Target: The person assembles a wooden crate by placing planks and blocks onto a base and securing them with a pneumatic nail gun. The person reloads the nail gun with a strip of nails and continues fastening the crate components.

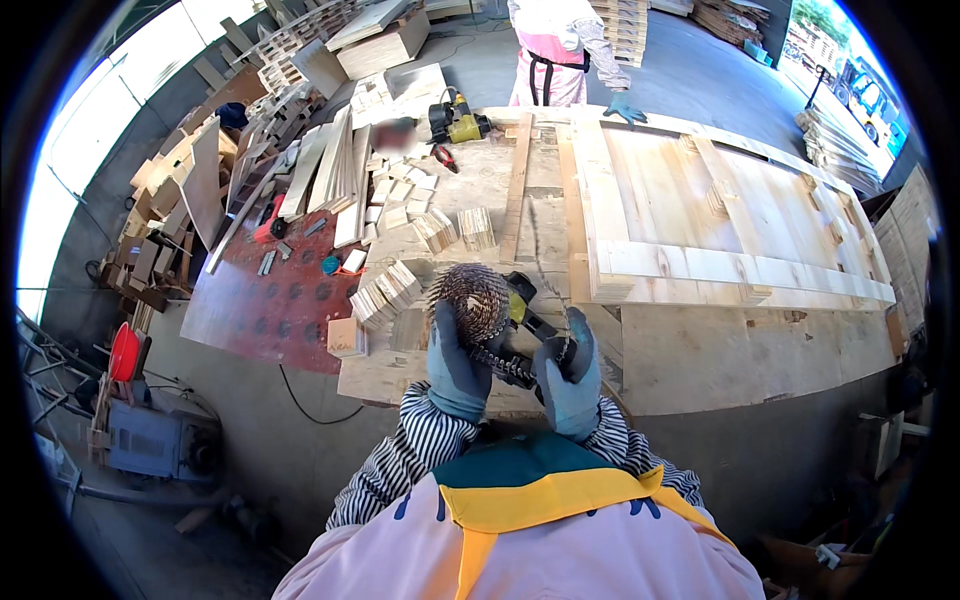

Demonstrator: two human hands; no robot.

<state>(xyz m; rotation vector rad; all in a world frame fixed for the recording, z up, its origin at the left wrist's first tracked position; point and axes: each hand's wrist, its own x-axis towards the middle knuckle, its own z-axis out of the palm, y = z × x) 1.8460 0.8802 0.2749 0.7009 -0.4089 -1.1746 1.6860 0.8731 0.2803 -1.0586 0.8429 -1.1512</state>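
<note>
My left hand [455,368], in a blue glove, grips a round coil of collated nails [470,298] held up over the near edge of the workbench. A strip of the nails trails from the coil toward my right hand [572,378], also gloved in blue, which holds the loose strip end by a black and yellow nail gun [528,318]. The nail gun lies on the bench between and just beyond both hands. Small stacks of wooden blocks [385,292] sit left of the coil.
A large wooden panel frame [720,215] covers the bench to the right. Another person in a pink apron [556,55] stands at the far side, one gloved hand on the frame. A second nail gun [456,122], loose boards and offcuts [330,170] lie at left.
</note>
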